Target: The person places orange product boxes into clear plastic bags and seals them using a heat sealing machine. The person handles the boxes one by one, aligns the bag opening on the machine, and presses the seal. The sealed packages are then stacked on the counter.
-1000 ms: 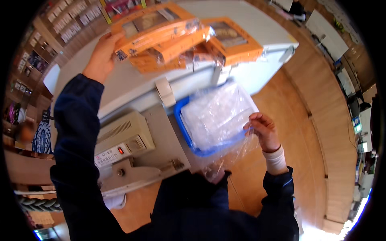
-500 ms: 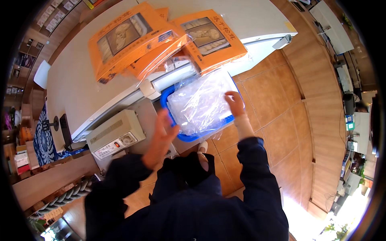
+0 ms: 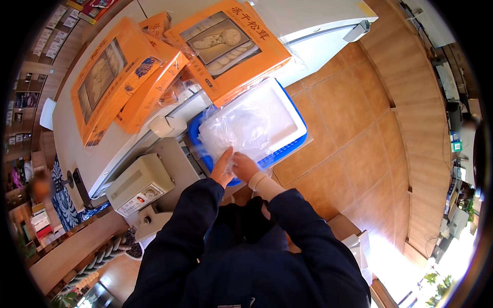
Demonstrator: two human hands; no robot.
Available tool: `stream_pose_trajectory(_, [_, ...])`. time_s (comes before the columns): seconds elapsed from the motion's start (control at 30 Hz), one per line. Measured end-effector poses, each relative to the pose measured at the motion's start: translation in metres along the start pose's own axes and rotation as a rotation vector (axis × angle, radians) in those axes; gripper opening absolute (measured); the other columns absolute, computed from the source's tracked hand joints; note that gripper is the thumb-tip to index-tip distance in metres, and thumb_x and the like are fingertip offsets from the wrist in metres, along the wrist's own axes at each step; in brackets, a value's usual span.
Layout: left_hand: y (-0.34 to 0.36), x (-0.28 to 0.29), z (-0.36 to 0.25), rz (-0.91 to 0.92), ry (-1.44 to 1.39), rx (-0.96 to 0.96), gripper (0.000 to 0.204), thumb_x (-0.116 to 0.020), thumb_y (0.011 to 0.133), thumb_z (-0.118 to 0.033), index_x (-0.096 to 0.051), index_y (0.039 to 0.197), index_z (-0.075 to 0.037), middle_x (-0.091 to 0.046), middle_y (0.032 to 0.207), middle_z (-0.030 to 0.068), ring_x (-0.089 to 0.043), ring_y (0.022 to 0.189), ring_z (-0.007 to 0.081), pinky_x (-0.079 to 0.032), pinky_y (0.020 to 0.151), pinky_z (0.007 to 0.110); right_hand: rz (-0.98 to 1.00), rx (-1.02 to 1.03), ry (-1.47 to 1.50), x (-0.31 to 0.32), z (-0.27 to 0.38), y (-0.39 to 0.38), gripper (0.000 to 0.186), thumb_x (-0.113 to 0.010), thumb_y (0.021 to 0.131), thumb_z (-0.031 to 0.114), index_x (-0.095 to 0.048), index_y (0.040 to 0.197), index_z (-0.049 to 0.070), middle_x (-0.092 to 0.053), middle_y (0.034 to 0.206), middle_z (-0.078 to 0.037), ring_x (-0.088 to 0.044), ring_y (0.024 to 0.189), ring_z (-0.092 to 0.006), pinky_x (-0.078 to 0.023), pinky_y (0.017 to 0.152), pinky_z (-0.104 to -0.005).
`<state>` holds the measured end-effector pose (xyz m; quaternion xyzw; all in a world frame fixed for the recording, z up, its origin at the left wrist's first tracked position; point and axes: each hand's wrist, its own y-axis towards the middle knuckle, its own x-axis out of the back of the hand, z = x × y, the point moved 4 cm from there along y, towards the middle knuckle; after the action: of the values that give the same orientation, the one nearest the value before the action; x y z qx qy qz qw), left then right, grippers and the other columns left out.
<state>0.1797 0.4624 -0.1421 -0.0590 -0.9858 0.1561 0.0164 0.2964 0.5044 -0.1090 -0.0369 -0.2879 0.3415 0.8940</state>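
- Presently, the left hand [image 3: 222,167] and the right hand [image 3: 243,167] meet at the near edge of a clear plastic bag [image 3: 246,127]; both sets of fingers are curled closed and appear to pinch the film, though how firm the hold is cannot be told.
- The two hands touch or nearly touch each other, thumbs toward the bag.
- The clear plastic bag lies in a blue basket [image 3: 292,146], filling most of it; at least one white tray shows through the film, count uncertain.
- The basket sits at about 12 o'clock from the hands, its far edge tucked under an orange flat box [image 3: 231,46].
- Two more orange boxes [image 3: 110,77] lie at 10 o'clock on the white counter [image 3: 67,138], one overhanging its edge.
- A beige machine with a red button [image 3: 137,186] stands at 9 o'clock; tiled floor [image 3: 349,154] at 3 o'clock.
- Risk, as judged: thin film gripped at one edge could tear or slip if pulled sharply.
- Risk, as judged: lifting the basket could nudge the overhanging orange flat box and bring it down.
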Motion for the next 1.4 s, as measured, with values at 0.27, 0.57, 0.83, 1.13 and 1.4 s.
stream_pose_trajectory(0.27, [-0.017, 0.013, -0.014, -0.34, -0.766, 0.27, 0.025, -0.056, 0.087, -0.012, -0.053, 0.111, -0.004, -0.058, 0.103, 0.0065, -0.057, 0.094, 0.0165, -0.048, 0.081, 0.031, -0.49, 0.086, 0.23, 0.111, -0.003, -0.001, 0.038, -0.062, 0.076, 0.005, -0.055, 0.114, 0.004, -0.057, 0.111, -0.014, -0.056, 0.097, -0.0309, -0.045, 0.084, -0.0389])
stream_pose_trajectory(0.57, [0.019, -0.008, -0.029, -0.261, -0.893, 0.423, 0.033, -0.059, 0.089, -0.025, -0.052, 0.116, -0.007, -0.058, 0.105, 0.0035, -0.056, 0.095, 0.0142, -0.046, 0.083, 0.03, -0.507, -0.018, -0.176, 0.064, -0.053, 0.041, 0.039, -0.054, 0.071, 0.002, -0.055, 0.11, 0.002, -0.054, 0.11, -0.017, -0.048, 0.105, -0.0354, -0.04, 0.091, -0.0414])
stream_pose_trajectory(0.83, [-0.007, 0.018, -0.044, -0.309, 0.406, 0.338, 0.044, -0.05, 0.092, -0.026, -0.044, 0.13, -0.006, -0.053, 0.123, 0.011, -0.053, 0.11, 0.0213, -0.041, 0.095, 0.033, 0.002, 0.117, 0.234, 0.026, 0.036, -0.016, 0.036, -0.047, 0.073, -0.001, -0.056, 0.108, 0.0, -0.053, 0.117, -0.02, -0.049, 0.106, -0.0366, -0.042, 0.092, -0.0389])
stream_pose_trajectory(1.13, [-0.087, 0.022, -0.062, 0.272, 1.215, -0.212, 0.044, -0.055, 0.086, -0.027, -0.048, 0.126, -0.009, -0.059, 0.114, 0.0082, -0.055, 0.102, 0.0264, -0.043, 0.091, 0.038, -0.193, -0.28, 1.368, 0.063, 0.014, -0.147, 0.07, -0.062, 0.084, 0.014, -0.023, 0.141, 0.006, -0.031, 0.141, -0.011, -0.034, 0.128, -0.024, -0.034, 0.102, -0.037])
stream_pose_trajectory(1.4, [-0.12, -0.129, -0.107, 0.304, 0.273, 0.071, 0.039, -0.06, 0.077, -0.008, -0.055, 0.116, -0.003, -0.054, 0.119, 0.0165, -0.049, 0.113, 0.0295, -0.037, 0.097, 0.035, -0.101, -0.245, 1.045, 0.05, 0.035, -0.183, 0.069, -0.077, 0.068, 0.014, -0.043, 0.127, 0.0, -0.052, 0.121, -0.012, -0.05, 0.111, -0.0209, -0.042, 0.093, -0.0331])
